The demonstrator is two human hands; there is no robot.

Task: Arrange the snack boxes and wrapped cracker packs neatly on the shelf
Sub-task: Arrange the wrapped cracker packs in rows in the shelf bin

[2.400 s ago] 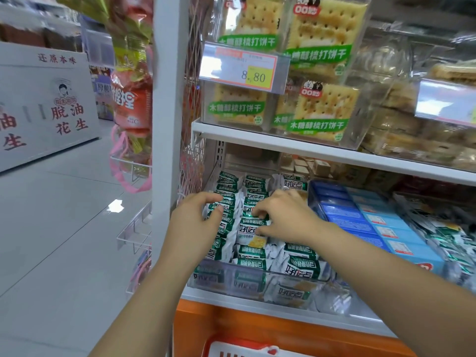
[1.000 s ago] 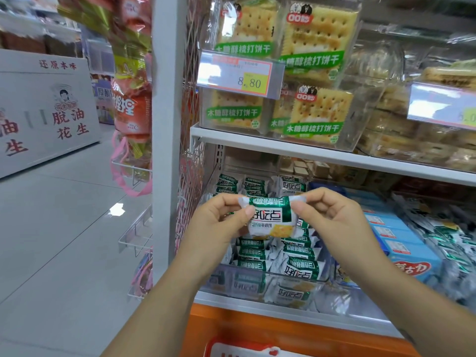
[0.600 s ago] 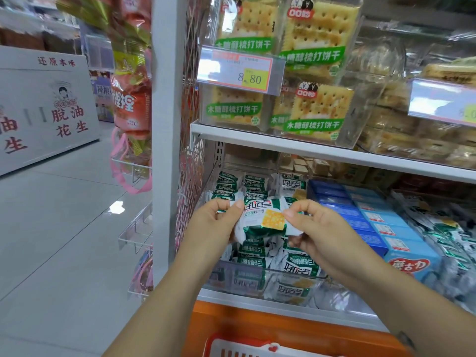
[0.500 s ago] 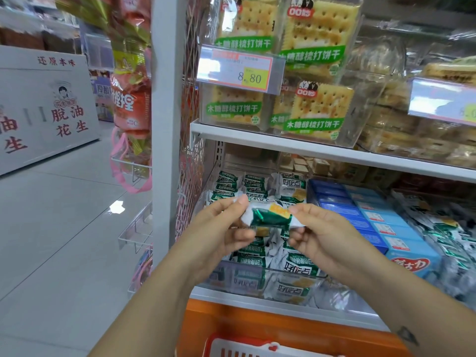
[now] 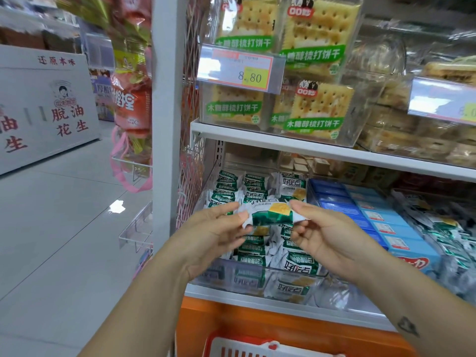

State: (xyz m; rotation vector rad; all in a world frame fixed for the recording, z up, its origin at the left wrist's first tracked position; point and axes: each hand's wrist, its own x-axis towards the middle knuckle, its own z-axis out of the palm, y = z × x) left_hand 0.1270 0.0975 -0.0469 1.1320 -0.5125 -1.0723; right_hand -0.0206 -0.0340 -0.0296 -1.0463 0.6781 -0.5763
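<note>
One cracker pack [image 5: 272,214] (green-white), pinched by left hand [image 5: 206,239], right hand [image 5: 332,237]

A cracker pack [image 5: 273,215] is held level above the middle of the tray [image 5: 226,274]. The left hand [image 5: 206,238] pinches its left end and the right hand [image 5: 327,238] its right end. The tray sits at the left end of the lower shelf [image 5: 257,302], beside the mesh side panel [image 5: 194,176], with wrapped packs [image 5: 252,251] in rows from its front wall to its back. Just right of the tray, snack boxes [image 5: 381,220] stand in a line running front to back; further packs [image 5: 448,243] lie right of them. The upper shelf [image 5: 283,144] carries cracker tubs [image 5: 316,109], a price tag [image 5: 242,69] before them. A basket [image 5: 231,343] sits below the lower shelf's front edge.
</note>
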